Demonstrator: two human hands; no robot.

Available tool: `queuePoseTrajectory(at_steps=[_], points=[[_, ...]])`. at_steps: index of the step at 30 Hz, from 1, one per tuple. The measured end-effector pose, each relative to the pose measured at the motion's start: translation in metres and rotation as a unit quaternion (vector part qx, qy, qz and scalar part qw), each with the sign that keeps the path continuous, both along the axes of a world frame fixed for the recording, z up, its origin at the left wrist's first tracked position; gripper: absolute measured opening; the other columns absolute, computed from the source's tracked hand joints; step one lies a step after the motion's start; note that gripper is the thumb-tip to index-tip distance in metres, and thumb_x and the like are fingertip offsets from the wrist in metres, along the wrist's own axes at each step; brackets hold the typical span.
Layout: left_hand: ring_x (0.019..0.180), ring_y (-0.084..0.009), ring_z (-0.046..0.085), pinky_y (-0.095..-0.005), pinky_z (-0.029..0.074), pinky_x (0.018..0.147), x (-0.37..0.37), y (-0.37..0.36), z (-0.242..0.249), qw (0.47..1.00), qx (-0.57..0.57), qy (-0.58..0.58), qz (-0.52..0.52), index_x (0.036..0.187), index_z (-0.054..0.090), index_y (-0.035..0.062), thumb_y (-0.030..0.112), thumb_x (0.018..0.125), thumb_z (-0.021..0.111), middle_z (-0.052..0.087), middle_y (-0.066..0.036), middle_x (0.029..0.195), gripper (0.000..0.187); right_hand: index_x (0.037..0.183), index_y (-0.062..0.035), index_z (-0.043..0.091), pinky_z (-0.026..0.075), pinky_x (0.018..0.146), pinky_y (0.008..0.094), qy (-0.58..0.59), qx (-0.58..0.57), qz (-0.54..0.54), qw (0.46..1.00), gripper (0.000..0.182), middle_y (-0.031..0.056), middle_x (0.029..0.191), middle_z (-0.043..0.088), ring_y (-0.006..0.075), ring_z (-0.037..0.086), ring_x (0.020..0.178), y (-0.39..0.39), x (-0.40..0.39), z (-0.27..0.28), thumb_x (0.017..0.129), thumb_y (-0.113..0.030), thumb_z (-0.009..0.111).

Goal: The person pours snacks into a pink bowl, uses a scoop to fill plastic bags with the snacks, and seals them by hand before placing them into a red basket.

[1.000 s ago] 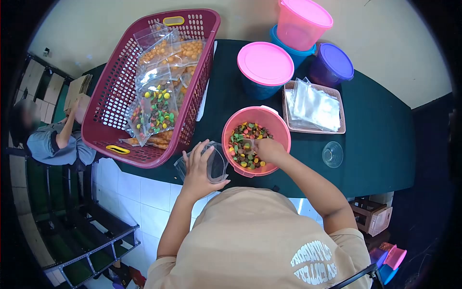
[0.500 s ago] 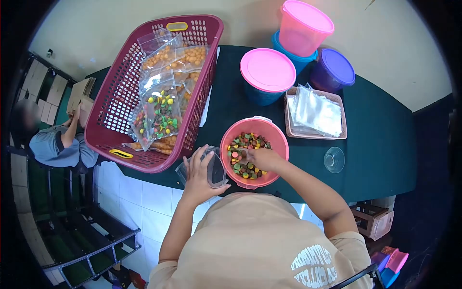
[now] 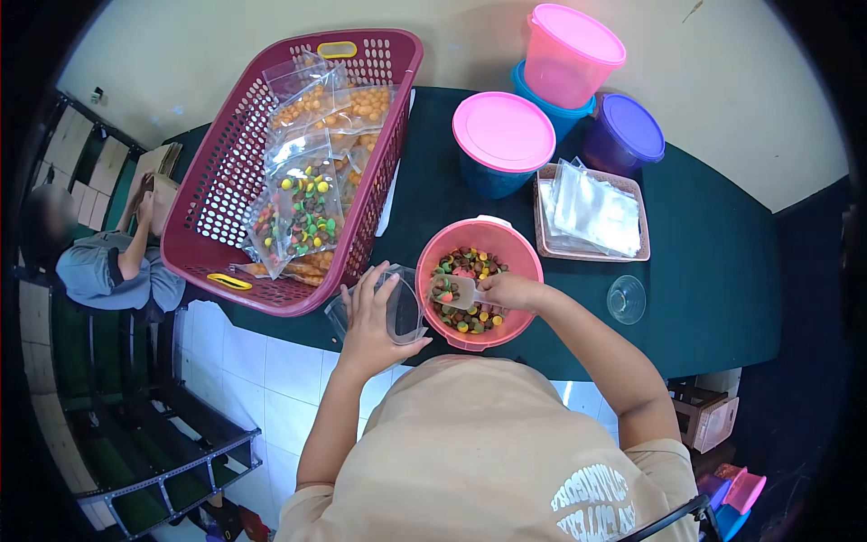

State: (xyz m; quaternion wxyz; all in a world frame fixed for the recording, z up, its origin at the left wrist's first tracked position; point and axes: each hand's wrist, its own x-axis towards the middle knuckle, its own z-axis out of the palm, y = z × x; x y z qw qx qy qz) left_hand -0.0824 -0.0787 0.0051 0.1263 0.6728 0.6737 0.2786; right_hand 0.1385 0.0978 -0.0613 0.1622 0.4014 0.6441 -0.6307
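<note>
My right hand [image 3: 510, 293] grips the handle of a small clear scoop [image 3: 459, 291] inside the pink bucket [image 3: 526, 327]. Colourful candies [image 3: 470, 263] fill the bucket's bottom, and some lie in the scoop. At the bucket's left, my left hand [image 3: 370, 316] is wrapped round an open clear plastic bag [image 3: 404, 312], its fingers on the bag's rim. The bag's mouth is beside the bucket.
A maroon basket [image 3: 212, 287] with filled bags stands on the left. Lidded tubs [image 3: 503, 133] are at the back, near a tray [image 3: 591, 256] of flat bags. A clear cup [image 3: 626, 300] is on the right. Another person [image 3: 113, 271] sits far left.
My right hand has drawn back to the right and up out of the candies, and the scoop now shows with candies in it. My left hand has shifted slightly.
</note>
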Motion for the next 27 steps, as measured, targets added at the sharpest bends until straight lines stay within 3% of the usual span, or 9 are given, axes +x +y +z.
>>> queuePoseTrajectory(at_steps=[6, 12, 15, 23, 25, 26, 27], points=[[0.138, -0.0364, 0.024, -0.0653, 0.005, 0.109, 0.001, -0.004, 0.0, 1.0, 0.007, -0.015, 0.003, 0.141, 0.026, 0.0196, 0.04, 0.055, 0.087, 0.027, -0.013, 0.148, 0.107, 0.111, -0.0011, 0.063, 0.052, 0.062, 0.0328, 0.018, 0.067, -0.005, 0.998, 0.029, 0.009, 0.088, 0.064, 0.0176, 0.061, 0.073, 0.0, 0.007, 0.038, 0.092, -0.018, 0.049], [0.138, -0.0369, 0.025, -0.0655, 0.005, 0.11, 0.004, -0.004, 0.005, 1.0, -0.019, 0.008, 0.01, 0.14, 0.025, 0.018, 0.039, 0.052, 0.088, 0.026, -0.014, 0.149, 0.111, 0.114, 0.0005, 0.061, 0.047, 0.081, 0.0341, 0.037, 0.155, -0.022, 0.987, 0.029, 0.0134, 0.093, 0.066, 0.0224, 0.062, 0.085, -0.003, 0.021, 0.115, 0.094, -0.017, 0.049], [0.138, -0.0367, 0.025, -0.0656, 0.005, 0.11, 0.005, -0.002, 0.009, 1.0, -0.016, 0.013, 0.009, 0.141, 0.024, 0.0182, 0.04, 0.052, 0.088, 0.026, -0.014, 0.149, 0.113, 0.116, -0.0027, 0.062, 0.046, 0.078, 0.0329, 0.046, 0.194, 0.02, 0.98, 0.029, 0.0114, 0.092, 0.065, 0.0186, 0.059, 0.084, 0.0, 0.028, 0.134, 0.095, -0.02, 0.052], [0.138, -0.0357, 0.025, -0.0682, 0.005, 0.108, 0.015, 0.006, 0.018, 0.999, 0.016, -0.005, -0.028, 0.144, 0.021, 0.0212, 0.042, 0.051, 0.088, 0.026, -0.013, 0.149, 0.116, 0.11, -0.0014, 0.065, 0.048, 0.075, 0.0359, 0.063, 0.255, 0.083, 0.961, 0.027, 0.0132, 0.086, 0.066, 0.0234, 0.062, 0.079, -0.016, 0.017, 0.175, 0.094, -0.019, 0.053], [0.138, -0.0364, 0.024, -0.0687, 0.005, 0.108, 0.017, 0.007, 0.019, 0.999, 0.016, -0.016, -0.031, 0.144, 0.022, 0.0235, 0.042, 0.052, 0.088, 0.025, -0.012, 0.149, 0.115, 0.107, -0.0031, 0.066, 0.046, 0.075, 0.0397, 0.047, 0.371, 0.118, 0.92, 0.025, 0.0126, 0.085, 0.067, 0.0261, 0.063, 0.078, -0.021, 0.015, 0.175, 0.091, -0.02, 0.056], [0.138, -0.0372, 0.023, -0.0693, 0.005, 0.107, 0.018, 0.008, 0.019, 0.999, 0.015, -0.027, -0.035, 0.145, 0.022, 0.0259, 0.042, 0.053, 0.087, 0.024, -0.012, 0.149, 0.113, 0.107, -0.0031, 0.066, 0.046, 0.075, 0.0397, 0.047, 0.371, 0.118, 0.92, 0.025, 0.0126, 0.085, 0.067, 0.0261, 0.063, 0.078, -0.025, 0.013, 0.179, 0.091, -0.02, 0.056], [0.138, -0.0372, 0.023, -0.0693, 0.005, 0.107, 0.019, 0.009, 0.02, 0.999, 0.015, -0.028, -0.035, 0.145, 0.022, 0.0259, 0.042, 0.053, 0.087, 0.024, -0.012, 0.149, 0.113, 0.104, -0.0052, 0.066, 0.044, 0.075, 0.0401, 0.04, 0.45, 0.158, 0.878, 0.023, 0.0103, 0.086, 0.066, 0.0254, 0.063, 0.08, -0.031, 0.009, 0.189, 0.088, -0.019, 0.059]])
